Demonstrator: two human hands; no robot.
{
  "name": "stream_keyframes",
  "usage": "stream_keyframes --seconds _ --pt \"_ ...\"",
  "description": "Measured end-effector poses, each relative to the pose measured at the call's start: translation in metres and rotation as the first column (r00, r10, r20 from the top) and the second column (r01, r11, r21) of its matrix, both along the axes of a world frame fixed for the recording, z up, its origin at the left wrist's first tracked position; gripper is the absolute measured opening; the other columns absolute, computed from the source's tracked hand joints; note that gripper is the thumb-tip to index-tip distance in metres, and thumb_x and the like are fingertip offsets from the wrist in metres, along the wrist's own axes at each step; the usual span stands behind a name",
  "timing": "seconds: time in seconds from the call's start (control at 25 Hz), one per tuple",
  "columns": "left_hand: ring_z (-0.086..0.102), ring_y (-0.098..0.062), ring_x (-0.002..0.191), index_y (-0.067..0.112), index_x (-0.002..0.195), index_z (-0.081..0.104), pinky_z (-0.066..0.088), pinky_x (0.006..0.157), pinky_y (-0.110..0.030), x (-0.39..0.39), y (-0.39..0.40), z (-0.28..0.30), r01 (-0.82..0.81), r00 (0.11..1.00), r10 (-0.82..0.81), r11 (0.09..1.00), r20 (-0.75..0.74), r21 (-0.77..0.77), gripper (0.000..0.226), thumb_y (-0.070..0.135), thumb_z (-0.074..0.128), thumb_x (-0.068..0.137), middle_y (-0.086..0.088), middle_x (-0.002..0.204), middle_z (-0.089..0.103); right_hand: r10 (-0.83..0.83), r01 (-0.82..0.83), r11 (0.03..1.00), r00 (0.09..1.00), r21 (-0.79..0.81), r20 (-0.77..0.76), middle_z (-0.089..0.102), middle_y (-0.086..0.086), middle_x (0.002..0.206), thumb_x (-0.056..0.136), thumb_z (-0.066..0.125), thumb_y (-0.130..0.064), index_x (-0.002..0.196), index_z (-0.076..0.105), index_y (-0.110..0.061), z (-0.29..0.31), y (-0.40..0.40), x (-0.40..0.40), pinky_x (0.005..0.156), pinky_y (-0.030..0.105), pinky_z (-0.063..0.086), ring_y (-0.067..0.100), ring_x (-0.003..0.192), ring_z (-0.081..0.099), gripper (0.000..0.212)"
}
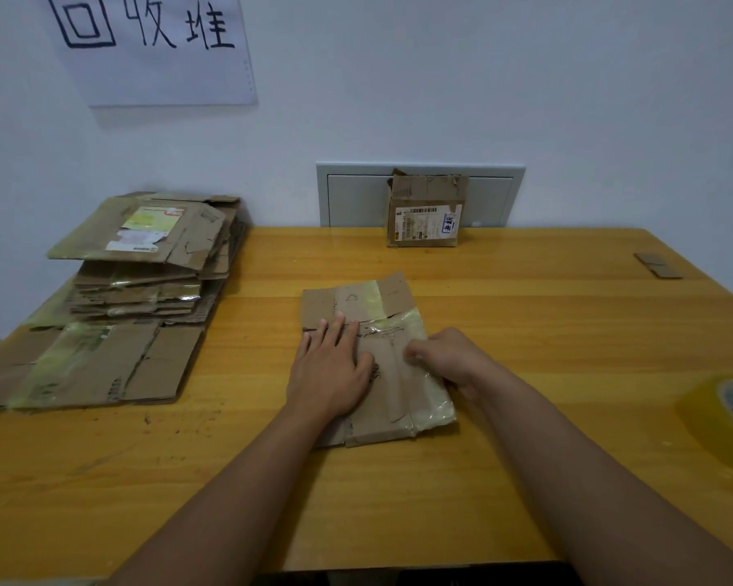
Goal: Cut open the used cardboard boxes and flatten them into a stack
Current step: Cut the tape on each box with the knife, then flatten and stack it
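Observation:
A flattened brown cardboard box (394, 387) with yellowish tape lies in the middle of the wooden table (525, 332). My left hand (331, 370) presses flat on its left half, fingers straight. My right hand (449, 357) rests on its right side with fingers curled at the taped surface; whether it pinches anything is unclear. A tall stack of flattened boxes (145, 264) stands at the table's left on a large flat sheet (90, 370). One small box (426, 213) with a shipping label stands upright against the wall at the back.
A roll of yellowish packing tape (724, 420) sits at the right edge. A small cardboard scrap (657, 265) lies at the far right. A paper sign (153, 44) hangs on the wall, and a grey wall panel (356, 196) is behind the upright box.

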State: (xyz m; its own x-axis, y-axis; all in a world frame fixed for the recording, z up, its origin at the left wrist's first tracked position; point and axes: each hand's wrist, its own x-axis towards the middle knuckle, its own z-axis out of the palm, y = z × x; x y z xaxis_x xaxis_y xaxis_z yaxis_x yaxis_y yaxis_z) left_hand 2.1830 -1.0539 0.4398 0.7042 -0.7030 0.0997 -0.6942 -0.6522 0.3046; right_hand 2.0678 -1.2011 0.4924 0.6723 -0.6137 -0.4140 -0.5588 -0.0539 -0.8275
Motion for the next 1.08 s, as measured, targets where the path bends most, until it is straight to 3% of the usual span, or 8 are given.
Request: stream_keyframes --seconds 0.28,0.4,0.52,0.6,0.68,0.76,0.88,1.08 --pt "0.023 -0.019 0.145 0.021 0.147 0.037 0.018 0.117 -0.038 -0.003 0.004 0.005 -0.052 0.999 0.054 0.984 0.004 -0.172 0.057 0.044 0.036 0.095 -0.002 0.158 0.029 0.123 -0.113 0.917 0.992 -0.383 0.001 0.054 0.000 0.108 0.093 0.055 -0.024 0.123 0.047 -0.017 -0.013 0.020 0.000 0.075 0.033 0.045 0.025 0.102 0.057 0.031" --pt "0.024 -0.025 0.141 0.025 0.144 0.034 0.028 0.113 -0.045 -0.006 0.012 0.015 -0.167 0.985 0.150 0.939 -0.080 -0.302 0.060 0.042 0.049 0.089 -0.005 0.156 0.026 0.075 -0.011 0.956 0.975 -0.294 0.208 0.061 -0.005 0.103 0.092 0.060 -0.019 0.111 0.052 -0.022 -0.015 0.022 -0.010 0.061 0.022 0.045 0.009 0.086 0.060 0.020" --pt "0.024 -0.026 0.138 0.036 0.151 0.012 0.036 0.102 -0.043 -0.008 0.026 0.027 -0.327 0.919 0.188 0.856 -0.348 -0.401 0.083 0.048 0.060 0.084 0.001 0.156 0.014 0.000 0.054 0.992 0.904 -0.113 0.427 0.071 -0.007 0.102 0.092 0.064 -0.020 0.104 0.060 -0.028 -0.019 0.024 -0.024 0.065 0.023 0.056 0.007 0.087 0.069 0.015" --pt "0.039 -0.022 0.130 0.045 0.150 0.004 0.043 0.094 -0.038 -0.010 0.040 0.032 -0.414 0.801 0.078 0.787 -0.593 -0.457 0.092 0.041 0.067 0.083 0.000 0.152 0.025 -0.025 0.084 0.992 0.866 -0.096 0.500 0.072 -0.016 0.103 0.091 0.068 -0.023 0.103 0.063 -0.032 -0.020 0.024 -0.029 0.070 0.016 0.055 -0.005 0.091 0.067 0.016" --pt "0.052 -0.017 0.116 0.054 0.147 0.002 0.053 0.083 -0.035 -0.016 0.056 0.036 -0.429 0.705 -0.067 0.753 -0.706 -0.500 0.094 0.031 0.070 0.086 0.000 0.147 0.037 -0.063 0.107 0.993 0.841 -0.051 0.538 0.070 -0.013 0.115 0.090 0.070 -0.029 0.123 0.060 -0.026 -0.012 0.025 -0.026 0.085 0.027 0.057 0.001 0.103 0.066 0.034" --pt "0.054 -0.014 0.113 0.062 0.142 0.009 0.058 0.071 -0.028 -0.020 0.069 0.043 -0.376 0.716 -0.174 0.720 -0.676 -0.583 0.088 0.023 0.068 0.089 0.003 0.146 0.039 -0.059 0.079 0.997 0.820 -0.010 0.569 0.067 0.002 0.123 0.090 0.070 -0.032 0.137 0.051 -0.019 0.001 0.028 -0.017 0.089 0.041 0.057 0.015 0.107 0.067 0.052" --pt "0.051 -0.015 0.117 0.063 0.134 0.027 0.061 0.075 -0.036 -0.020 0.083 0.053 -0.323 0.826 -0.178 0.627 -0.534 -0.709 0.070 0.019 0.063 0.092 0.010 0.143 0.034 0.083 -0.022 0.994 0.813 -0.111 0.576 0.067 -0.010 0.118 0.092 0.067 -0.029 0.138 0.044 -0.035 0.017 0.041 -0.009 0.078 0.023 0.058 0.002 0.101 0.067 0.052" --pt "0.051 0.003 0.101 0.059 0.104 0.046 0.053 0.063 -0.018 -0.016 0.107 0.053 -0.319 0.931 0.034 0.561 -0.363 -0.764 0.038 0.025 0.060 0.093 0.029 0.114 0.047 0.391 -0.196 0.880 0.817 -0.434 0.424 0.054 -0.016 0.131 0.096 0.058 -0.016 0.155 0.008 -0.035 0.005 0.077 -0.006 0.081 0.016 0.052 0.004 0.106 0.062 0.079"
